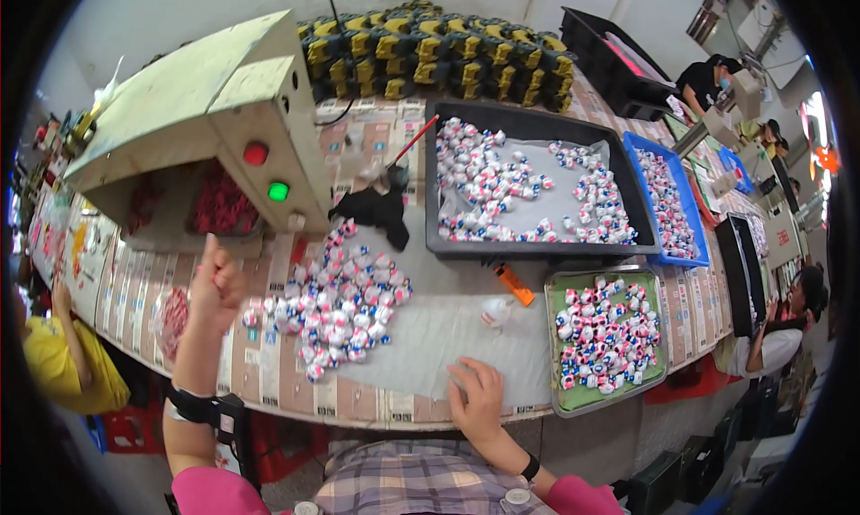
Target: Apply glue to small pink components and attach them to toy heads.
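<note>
My left hand (218, 278) is raised in front of the cream box-shaped machine (282, 139), fingers closed with the tips pointing up; whether anything small is pinched in them does not show. To its right lies a loose pile of small white, pink and blue figures (345, 304). My right hand (477, 394) rests on the pale sheet (439, 336) near the table's front edge, its fingers apart and holding nothing. Beyond that hand stands a single whitish piece (494, 313), with an orange cutter knife (513, 284) lying behind it.
Right of my right hand is a green-lined tray (563, 376) of figures. A large black tray (537, 249) and a blue tray (694, 246) hold more. A black cloth (376, 212) lies beside the machine. Yellow-and-black stacked parts (439, 54) line the back. Co-workers sit on both sides.
</note>
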A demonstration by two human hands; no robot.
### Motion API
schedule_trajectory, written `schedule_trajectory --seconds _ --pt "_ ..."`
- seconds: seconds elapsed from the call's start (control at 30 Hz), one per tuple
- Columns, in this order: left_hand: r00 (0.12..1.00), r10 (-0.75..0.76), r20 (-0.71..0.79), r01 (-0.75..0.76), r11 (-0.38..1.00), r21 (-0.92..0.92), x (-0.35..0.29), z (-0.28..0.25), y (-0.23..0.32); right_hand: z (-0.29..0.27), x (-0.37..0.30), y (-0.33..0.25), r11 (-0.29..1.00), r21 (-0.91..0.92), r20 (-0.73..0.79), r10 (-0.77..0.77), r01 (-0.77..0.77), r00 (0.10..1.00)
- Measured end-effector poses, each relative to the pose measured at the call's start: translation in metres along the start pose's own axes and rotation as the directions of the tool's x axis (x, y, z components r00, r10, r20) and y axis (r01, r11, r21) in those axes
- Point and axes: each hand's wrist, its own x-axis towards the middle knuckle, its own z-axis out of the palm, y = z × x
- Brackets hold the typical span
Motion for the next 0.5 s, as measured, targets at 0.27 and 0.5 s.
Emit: schedule_trajectory --seconds 0.27,0.5 --pt "0.909 -0.363 0.206 0.327 0.926 0.187 -0.083 0.066 -0.144 -0.033 0.025 0.025 0.941 0.257 -0.237 0.282 -0.22 0.93" --pt "0.774 -0.537 0.336 0.512 0.843 0.165 -0.077 0.11 -0.208 -0.022 0.064 0.054 0.935 0.28 -0.059 0.242 -0.216 0.969"
